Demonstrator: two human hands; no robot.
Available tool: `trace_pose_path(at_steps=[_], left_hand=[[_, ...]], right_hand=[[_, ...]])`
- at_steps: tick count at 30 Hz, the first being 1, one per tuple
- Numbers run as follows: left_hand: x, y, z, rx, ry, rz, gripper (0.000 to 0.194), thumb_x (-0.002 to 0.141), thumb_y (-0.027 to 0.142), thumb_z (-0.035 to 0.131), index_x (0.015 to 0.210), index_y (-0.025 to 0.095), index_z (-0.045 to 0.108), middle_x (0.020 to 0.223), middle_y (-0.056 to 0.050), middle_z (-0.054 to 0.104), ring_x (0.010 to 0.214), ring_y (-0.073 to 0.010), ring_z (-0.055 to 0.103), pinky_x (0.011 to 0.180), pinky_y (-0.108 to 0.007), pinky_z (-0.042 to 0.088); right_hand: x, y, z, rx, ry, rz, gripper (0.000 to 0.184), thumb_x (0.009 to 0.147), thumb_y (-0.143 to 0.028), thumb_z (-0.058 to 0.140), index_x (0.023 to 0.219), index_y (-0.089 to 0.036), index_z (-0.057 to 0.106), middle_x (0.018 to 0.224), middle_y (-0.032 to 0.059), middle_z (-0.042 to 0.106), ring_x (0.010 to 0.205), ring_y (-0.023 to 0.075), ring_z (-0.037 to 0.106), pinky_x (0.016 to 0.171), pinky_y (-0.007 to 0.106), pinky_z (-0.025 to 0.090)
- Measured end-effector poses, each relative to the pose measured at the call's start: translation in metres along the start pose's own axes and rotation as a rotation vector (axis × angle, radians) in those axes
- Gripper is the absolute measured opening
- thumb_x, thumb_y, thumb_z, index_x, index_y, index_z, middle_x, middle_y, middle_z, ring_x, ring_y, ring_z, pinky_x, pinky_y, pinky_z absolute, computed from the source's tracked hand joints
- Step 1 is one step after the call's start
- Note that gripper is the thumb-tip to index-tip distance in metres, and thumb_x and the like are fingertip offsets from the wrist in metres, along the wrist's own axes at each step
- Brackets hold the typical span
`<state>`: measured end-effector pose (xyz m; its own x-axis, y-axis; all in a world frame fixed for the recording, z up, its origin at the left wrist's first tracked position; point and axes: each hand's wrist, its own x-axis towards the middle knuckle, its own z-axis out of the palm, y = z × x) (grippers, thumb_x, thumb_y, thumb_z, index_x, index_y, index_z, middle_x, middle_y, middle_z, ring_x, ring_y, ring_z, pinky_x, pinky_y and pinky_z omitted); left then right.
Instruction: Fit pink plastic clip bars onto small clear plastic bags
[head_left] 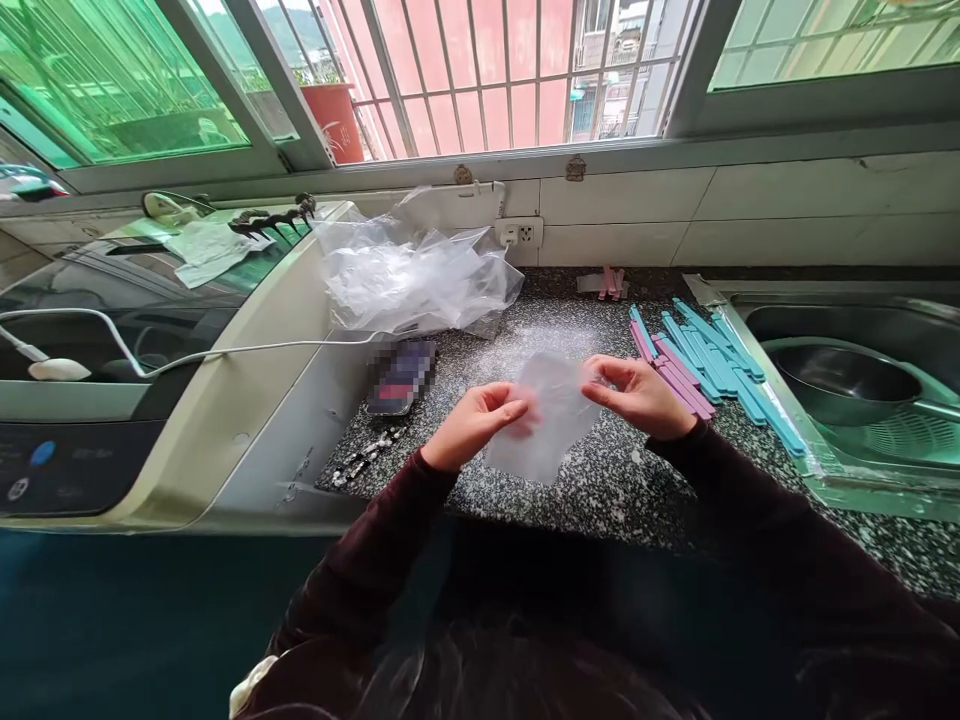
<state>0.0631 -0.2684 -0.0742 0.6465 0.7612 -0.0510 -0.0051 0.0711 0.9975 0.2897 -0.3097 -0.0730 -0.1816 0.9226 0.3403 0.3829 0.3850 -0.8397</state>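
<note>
the left hand is pinching one side of a translucent plastic bag between thumb and curled fingers, while the right hand, nearly closed, is pinching the opposite edge. the bag is hovering above the speckled counter, between both hands.

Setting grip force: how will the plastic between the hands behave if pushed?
Probably floppy: the plastic looks rumpled near the right hand. Likely thin and light for its size, since part of the left hand shows faintly through it.
</note>
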Motion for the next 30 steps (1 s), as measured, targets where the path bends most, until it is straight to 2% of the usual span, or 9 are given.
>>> trace_pose_path(at_steps=[3, 9, 12, 15, 17, 21, 23, 27, 30], left_hand=[[0.017, 0.001, 0.005, 0.02, -0.004, 0.074, 0.049, 0.069, 0.044, 0.068, 0.105, 0.013, 0.058, 0.082, -0.005, 0.068, 0.068, -0.0127, 0.062, 0.06, -0.024, 0.051], [0.055, -0.002, 0.018, 0.037, 0.139, 0.154, 0.033, 0.07, 0.044, 0.067, 0.067, 0.012, 0.06, 0.059, 0.001, 0.059, 0.043, -0.005, 0.049, 0.044, -0.018, 0.04], [0.068, -0.013, 0.017, -0.014, 0.152, 0.114, 0.032, 0.067, 0.043, 0.069, 0.066, 0.013, 0.06, 0.056, 0.001, 0.058, 0.041, -0.0054, 0.049, 0.043, -0.018, 0.039], [0.078, -0.03, 0.01, -0.133, 0.18, 0.064, 0.035, 0.063, 0.047, 0.071, 0.071, 0.014, 0.063, 0.058, 0.002, 0.06, 0.044, -0.0069, 0.051, 0.044, -0.019, 0.04], [0.082, -0.041, 0.004, -0.207, 0.142, 0.023, 0.041, 0.062, 0.05, 0.071, 0.081, 0.014, 0.066, 0.066, 0.0, 0.064, 0.052, -0.0095, 0.056, 0.05, -0.021, 0.043], [0.081, -0.051, -0.003, -0.164, -0.078, -0.081, 0.049, 0.063, 0.049, 0.071, 0.096, 0.012, 0.067, 0.085, -0.006, 0.069, 0.073, -0.0155, 0.061, 0.067, -0.025, 0.047], [0.079, -0.05, -0.005, -0.096, -0.152, -0.14, 0.047, 0.063, 0.046, 0.073, 0.094, 0.011, 0.068, 0.085, -0.007, 0.069, 0.074, -0.016, 0.061, 0.07, -0.026, 0.045], [0.077, -0.044, -0.007, 0.025, -0.25, -0.251, 0.037, 0.062, 0.043, 0.074, 0.074, 0.008, 0.069, 0.07, -0.006, 0.067, 0.063, -0.0131, 0.056, 0.064, -0.025, 0.042], [0.076, -0.043, -0.006, -0.003, -0.259, -0.2, 0.04, 0.061, 0.043, 0.075, 0.083, 0.009, 0.07, 0.079, -0.007, 0.069, 0.072, -0.0153, 0.059, 0.07, -0.026, 0.044]], right_hand=[[-0.003, 0.002, 0.001, 0.052, -0.035, 0.086, 0.031, 0.08, -0.045, 0.056, 0.068, -0.016, 0.055, 0.069, 0.001, 0.054, 0.066, 0.0112, 0.049, 0.06, 0.027, 0.042], [-0.005, 0.019, 0.001, 0.082, 0.085, 0.248, 0.031, 0.072, -0.047, 0.061, 0.073, -0.017, 0.055, 0.066, -0.0005, 0.054, 0.06, 0.0108, 0.047, 0.055, 0.025, 0.04], [-0.004, 0.03, 0.0, 0.097, 0.189, 0.308, 0.031, 0.071, -0.047, 0.06, 0.069, -0.017, 0.055, 0.066, 0.0003, 0.055, 0.061, 0.0114, 0.049, 0.058, 0.026, 0.041], [-0.002, 0.037, 0.0, 0.065, 0.231, 0.337, 0.029, 0.07, -0.045, 0.06, 0.065, -0.016, 0.056, 0.064, 0.0003, 0.055, 0.06, 0.0113, 0.048, 0.059, 0.027, 0.041], [-0.002, 0.039, -0.001, 0.062, 0.246, 0.351, 0.029, 0.07, -0.044, 0.06, 0.065, -0.016, 0.056, 0.064, 0.0004, 0.055, 0.06, 0.0113, 0.049, 0.059, 0.027, 0.041], [-0.001, 0.041, -0.005, 0.059, 0.284, 0.365, 0.029, 0.07, -0.044, 0.06, 0.066, -0.016, 0.057, 0.064, 0.0005, 0.056, 0.06, 0.0113, 0.049, 0.058, 0.027, 0.041], [-0.002, 0.042, -0.007, 0.05, 0.315, 0.355, 0.028, 0.07, -0.044, 0.061, 0.067, -0.016, 0.057, 0.064, 0.0005, 0.056, 0.06, 0.0113, 0.049, 0.059, 0.027, 0.042], [-0.002, 0.044, -0.008, 0.034, 0.338, 0.333, 0.027, 0.071, -0.042, 0.061, 0.067, -0.016, 0.058, 0.065, 0.0009, 0.057, 0.062, 0.0117, 0.05, 0.06, 0.027, 0.043], [-0.002, 0.045, -0.005, 0.034, 0.291, 0.326, 0.025, 0.072, -0.04, 0.059, 0.067, -0.016, 0.057, 0.064, 0.0006, 0.057, 0.06, 0.011, 0.049, 0.058, 0.027, 0.042]])
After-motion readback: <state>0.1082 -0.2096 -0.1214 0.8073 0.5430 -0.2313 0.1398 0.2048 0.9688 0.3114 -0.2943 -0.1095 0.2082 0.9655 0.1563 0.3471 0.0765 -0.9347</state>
